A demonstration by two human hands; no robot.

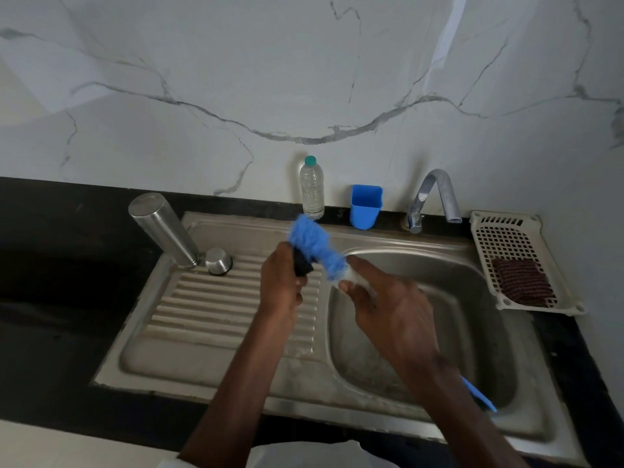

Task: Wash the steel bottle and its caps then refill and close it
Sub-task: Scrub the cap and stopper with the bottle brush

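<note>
The bottle (165, 229) stands inverted on the drainboard (216, 309), leaning toward the back left, and a steel cap (218, 261) sits mouth-down just beside its neck; both look parked there to drain, out of the way of the scrubbing over the sink (439, 282). The left hand (282, 287) is curled round a small dark cap (303, 265), held up above the edge between drainboard and basin so that drips would fall on steel. The right hand (388, 305) grips the brush (315, 246) by its pale handle, thumb and forefinger pinching near the blue head, and the blue tail of the handle pokes out past the wrist low on the right. The blue bristles lie against the dark cap and are blurred, which suggests scrubbing; I judge this to be the cap-washing step, with rinsing, refilling and closing not yet done. Both forearms come up from the bottom edge and converge, the left wrist turned so the cap faces the brush, the right hand seen from its back, fingers angled up-left. The tap (435, 197) shows no running water. A plastic bottle (312, 190) of clear liquid stands at the wall.
</note>
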